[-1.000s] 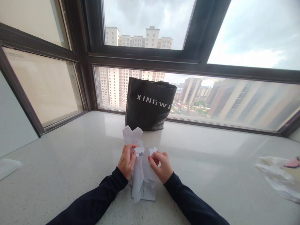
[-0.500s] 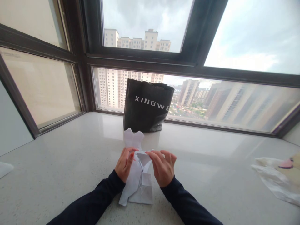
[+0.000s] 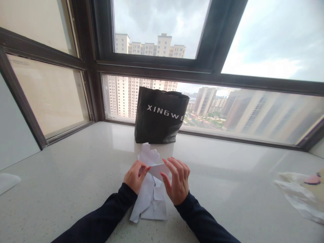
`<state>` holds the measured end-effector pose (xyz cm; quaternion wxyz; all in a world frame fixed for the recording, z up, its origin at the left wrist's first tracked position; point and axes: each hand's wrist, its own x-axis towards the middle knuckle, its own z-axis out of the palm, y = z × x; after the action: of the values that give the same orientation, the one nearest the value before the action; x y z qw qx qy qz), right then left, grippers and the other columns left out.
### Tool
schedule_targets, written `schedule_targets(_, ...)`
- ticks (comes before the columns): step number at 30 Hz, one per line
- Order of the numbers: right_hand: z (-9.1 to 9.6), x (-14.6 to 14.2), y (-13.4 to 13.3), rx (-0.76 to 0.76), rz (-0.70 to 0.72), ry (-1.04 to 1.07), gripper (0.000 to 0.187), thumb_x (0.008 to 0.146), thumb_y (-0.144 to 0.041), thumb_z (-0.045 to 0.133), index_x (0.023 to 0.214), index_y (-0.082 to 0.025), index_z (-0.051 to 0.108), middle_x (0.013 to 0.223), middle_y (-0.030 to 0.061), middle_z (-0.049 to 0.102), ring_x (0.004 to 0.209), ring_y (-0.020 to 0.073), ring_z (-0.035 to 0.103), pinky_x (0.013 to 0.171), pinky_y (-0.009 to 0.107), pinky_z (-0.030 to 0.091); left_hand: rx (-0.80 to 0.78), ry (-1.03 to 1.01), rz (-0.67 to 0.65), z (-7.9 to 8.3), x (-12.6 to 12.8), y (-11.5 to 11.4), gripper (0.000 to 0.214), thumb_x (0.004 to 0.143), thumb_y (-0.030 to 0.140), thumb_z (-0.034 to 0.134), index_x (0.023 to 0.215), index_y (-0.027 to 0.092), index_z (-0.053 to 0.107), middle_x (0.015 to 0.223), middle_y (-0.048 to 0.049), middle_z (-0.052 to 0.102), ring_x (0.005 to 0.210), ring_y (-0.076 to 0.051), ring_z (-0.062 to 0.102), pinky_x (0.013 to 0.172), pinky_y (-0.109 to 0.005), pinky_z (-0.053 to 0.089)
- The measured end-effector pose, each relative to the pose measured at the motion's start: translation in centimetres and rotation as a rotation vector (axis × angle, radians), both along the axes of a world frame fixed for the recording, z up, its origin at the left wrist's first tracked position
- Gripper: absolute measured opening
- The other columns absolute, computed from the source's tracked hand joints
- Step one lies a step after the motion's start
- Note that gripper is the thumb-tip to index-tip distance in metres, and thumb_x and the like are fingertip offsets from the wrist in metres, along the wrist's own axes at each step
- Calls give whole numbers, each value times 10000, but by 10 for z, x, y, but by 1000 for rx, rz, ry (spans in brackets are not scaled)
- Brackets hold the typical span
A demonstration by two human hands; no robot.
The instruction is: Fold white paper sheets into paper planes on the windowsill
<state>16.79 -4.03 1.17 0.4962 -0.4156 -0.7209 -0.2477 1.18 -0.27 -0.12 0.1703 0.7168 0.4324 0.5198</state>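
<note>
Between my two hands is a folded piece of white paper (image 3: 157, 169), raised above other paper. My left hand (image 3: 134, 176) pinches its left end between thumb and fingers. At the paper's right end, my right hand (image 3: 178, 180) has its thumb and fingers spread apart; whether the fingertips touch the paper is hard to tell. Beneath lie more creased white papers: a long strip (image 3: 143, 199) slanting under my left hand, a folded piece (image 3: 155, 211) with a square flap beside it, and a notched end (image 3: 150, 154) pointing away from me.
A black bag (image 3: 159, 118) with white lettering stands behind the papers, by the window. On the pale speckled counter (image 3: 222, 189), a clear plastic wrapper (image 3: 291, 185) with something beige and pink lies far right. A whitish item (image 3: 8, 182) sits at the left edge.
The raised paper has turned into a narrow, slanted shape. My right hand's fingers have opened away from it, while my left hand still pinches it. The view has shifted slightly.
</note>
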Motion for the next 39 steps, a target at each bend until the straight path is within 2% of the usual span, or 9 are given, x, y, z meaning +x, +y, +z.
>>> schedule_targets(2, 0, -2, -4, -51, 99, -65, 213, 812, -230, 419, 1021, -203, 452, 950, 71, 527, 894, 217, 454, 766, 365, 302, 5, -85, 49, 0, -3, 4, 265, 740, 413, 463, 616, 180, 487, 591, 11, 487, 549, -134, 494, 505, -232, 398)
schedule_targets(4, 1, -5, -6, -168, 165, -125, 120, 816, -228, 409, 874, -194, 508, 761, 35, 569, 761, 182, 485, 709, 333, 294, 13, -152, 78, -1, -4, 4, 269, 760, 419, 427, 648, 177, 463, 589, 19, 472, 498, -114, 476, 449, -212, 387)
schedule_targets(7, 3, -6, -5, -323, 169, -104, 143, 812, -281, 438, 755, -195, 537, 556, -8, 551, 638, 158, 490, 659, 313, 261, 27, -229, 84, -1, -2, -4, 265, 786, 415, 383, 724, 171, 467, 645, 16, 475, 457, -87, 457, 410, -195, 376)
schedule_targets(13, -4, -2, 10, -482, 199, 241, 263, 822, -391, 390, 951, -180, 480, 586, -22, 579, 572, 145, 508, 666, 306, 290, 42, -236, -45, 4, 7, -18, 242, 754, 381, 466, 692, 160, 546, 669, -2, 501, 550, -107, 500, 494, -208, 403)
schedule_targets(15, -8, -1, 13, -518, 244, 346, 290, 821, -418, 377, 931, -170, 480, 567, -23, 572, 546, 145, 507, 656, 306, 321, 35, -202, -58, 7, 6, -17, 237, 751, 368, 476, 685, 157, 562, 648, -4, 510, 587, -121, 510, 539, -219, 410)
schedule_targets(21, -11, -5, 12, -516, 331, 426, 341, 785, -438, 427, 577, -190, 537, 619, 34, 595, 621, 178, 534, 618, 298, 396, -75, -90, -113, 6, 5, -9, 285, 734, 403, 483, 628, 153, 566, 630, -9, 528, 625, -147, 527, 597, -245, 421)
schedule_targets(26, -9, -5, 9, -479, 305, 405, 280, 773, -346, 472, 543, -209, 555, 589, 21, 604, 639, 195, 545, 658, 330, 396, -99, 22, -180, 2, 7, -10, 258, 719, 407, 499, 694, 163, 578, 680, -12, 498, 567, -129, 499, 507, -223, 405)
schedule_targets(34, -3, -2, 7, -485, 316, 444, 291, 780, -340, 465, 552, -198, 575, 589, 14, 615, 618, 183, 554, 640, 308, 401, -91, 166, -159, -4, 5, -7, 295, 758, 429, 425, 660, 171, 531, 672, -11, 486, 602, -144, 496, 571, -256, 404)
schedule_targets(39, -5, -2, 11, -489, 234, 487, 336, 769, -398, 465, 538, -177, 568, 540, 27, 578, 554, 173, 523, 577, 294, 393, -85, 180, -156, -5, 5, -4, 317, 770, 444, 392, 627, 178, 489, 640, -10, 487, 622, -160, 501, 591, -276, 404)
